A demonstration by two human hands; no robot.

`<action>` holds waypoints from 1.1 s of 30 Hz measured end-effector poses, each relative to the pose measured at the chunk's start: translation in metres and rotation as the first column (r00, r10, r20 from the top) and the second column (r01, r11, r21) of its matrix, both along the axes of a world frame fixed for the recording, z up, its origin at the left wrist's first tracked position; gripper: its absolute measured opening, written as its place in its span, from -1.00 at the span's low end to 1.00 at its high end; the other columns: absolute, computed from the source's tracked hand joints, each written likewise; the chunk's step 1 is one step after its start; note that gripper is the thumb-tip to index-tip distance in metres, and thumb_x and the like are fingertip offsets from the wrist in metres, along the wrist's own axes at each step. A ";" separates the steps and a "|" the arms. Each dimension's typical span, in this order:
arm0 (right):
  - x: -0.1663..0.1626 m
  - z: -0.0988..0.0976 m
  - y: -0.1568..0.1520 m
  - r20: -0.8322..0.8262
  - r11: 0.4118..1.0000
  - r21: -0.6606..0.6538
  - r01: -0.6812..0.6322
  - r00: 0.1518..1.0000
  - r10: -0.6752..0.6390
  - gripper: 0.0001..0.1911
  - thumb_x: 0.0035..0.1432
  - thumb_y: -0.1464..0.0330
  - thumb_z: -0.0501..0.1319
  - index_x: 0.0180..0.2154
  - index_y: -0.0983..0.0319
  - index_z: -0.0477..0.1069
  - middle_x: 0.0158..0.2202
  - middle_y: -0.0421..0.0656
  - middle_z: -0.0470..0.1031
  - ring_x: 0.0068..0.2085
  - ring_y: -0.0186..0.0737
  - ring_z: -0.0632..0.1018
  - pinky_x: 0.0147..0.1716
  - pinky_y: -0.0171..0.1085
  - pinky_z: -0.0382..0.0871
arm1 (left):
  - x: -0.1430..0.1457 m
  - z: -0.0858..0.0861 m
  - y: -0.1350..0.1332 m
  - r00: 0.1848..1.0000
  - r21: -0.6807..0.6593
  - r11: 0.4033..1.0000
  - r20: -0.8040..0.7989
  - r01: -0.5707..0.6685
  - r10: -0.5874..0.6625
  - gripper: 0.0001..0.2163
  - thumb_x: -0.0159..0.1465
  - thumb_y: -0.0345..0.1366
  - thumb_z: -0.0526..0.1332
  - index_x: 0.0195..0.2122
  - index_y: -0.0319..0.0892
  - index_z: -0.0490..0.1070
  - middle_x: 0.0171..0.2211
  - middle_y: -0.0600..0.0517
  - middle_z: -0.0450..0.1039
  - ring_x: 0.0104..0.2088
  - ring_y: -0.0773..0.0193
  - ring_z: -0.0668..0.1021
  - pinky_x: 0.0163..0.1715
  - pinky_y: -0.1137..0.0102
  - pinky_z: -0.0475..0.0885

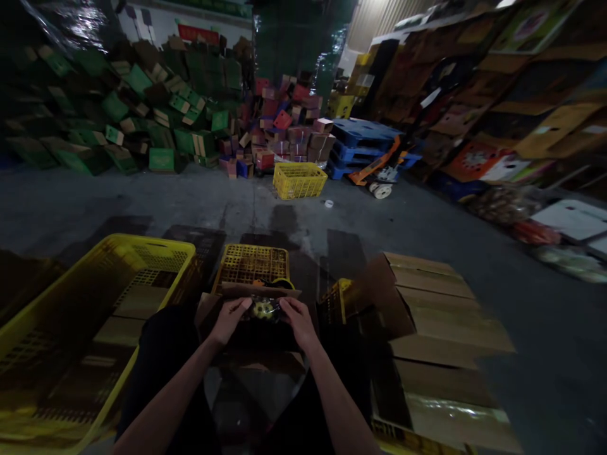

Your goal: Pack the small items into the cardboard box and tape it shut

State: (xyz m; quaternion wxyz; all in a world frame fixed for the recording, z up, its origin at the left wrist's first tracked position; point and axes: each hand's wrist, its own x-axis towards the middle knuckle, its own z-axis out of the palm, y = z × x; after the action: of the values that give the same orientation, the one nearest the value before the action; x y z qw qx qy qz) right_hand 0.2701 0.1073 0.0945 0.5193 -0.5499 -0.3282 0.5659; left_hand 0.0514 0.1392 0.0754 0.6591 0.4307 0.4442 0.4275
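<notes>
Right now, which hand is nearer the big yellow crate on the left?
Left. The left hand is on the small yellow item's near side, toward the big yellow crate; the right hand is beyond it.

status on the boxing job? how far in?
Done: a stack of flattened cartons lies to the right, and more cardboard sits in the big yellow crate. In hand: left hand and right hand both grip a small yellow-and-black item over an open carton. Left: cannot tell; the carton's inside is too dark.
</notes>
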 end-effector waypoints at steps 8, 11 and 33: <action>0.005 0.004 -0.001 0.165 0.995 0.080 -0.065 0.985 0.051 -0.58 0.05 0.00 0.38 -0.20 0.18 0.64 -0.17 -0.11 0.63 -0.10 -0.07 0.57 -0.11 -0.18 0.45 | -0.005 -0.004 0.002 0.983 -0.435 0.890 0.174 0.136 -0.066 -0.24 0.13 0.35 0.22 0.09 -0.24 0.44 -0.01 -0.26 0.54 -0.11 -0.03 0.65 -0.20 0.24 0.57; 0.005 0.009 -0.003 0.271 0.980 0.112 -0.163 0.954 0.128 -0.58 0.11 0.00 0.33 -0.19 0.17 0.65 -0.15 -0.11 0.65 -0.06 -0.02 0.57 0.00 -0.13 0.40 | -0.007 0.004 -0.001 0.975 -0.506 0.847 0.214 0.165 -0.061 -0.23 0.17 0.36 0.15 0.11 -0.24 0.43 0.00 -0.27 0.54 -0.09 -0.03 0.64 -0.15 0.20 0.57; 0.000 0.001 -0.006 -0.066 0.991 -0.029 -0.132 0.989 0.130 -0.52 0.01 0.09 0.43 -0.05 0.12 0.54 -0.03 -0.11 0.57 -0.03 -0.05 0.58 -0.14 -0.15 0.54 | -0.011 0.012 -0.005 0.957 -0.191 0.957 0.235 0.219 -0.172 -0.45 0.01 -0.25 0.53 0.05 -0.13 0.51 0.04 -0.14 0.51 -0.05 0.06 0.59 -0.12 0.30 0.49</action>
State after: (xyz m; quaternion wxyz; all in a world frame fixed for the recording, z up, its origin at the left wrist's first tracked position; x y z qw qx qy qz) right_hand 0.2697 0.1015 0.0959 0.4820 -0.5174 -0.3374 0.6214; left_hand 0.0408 0.1341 0.0869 0.7854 0.3500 0.3683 0.3535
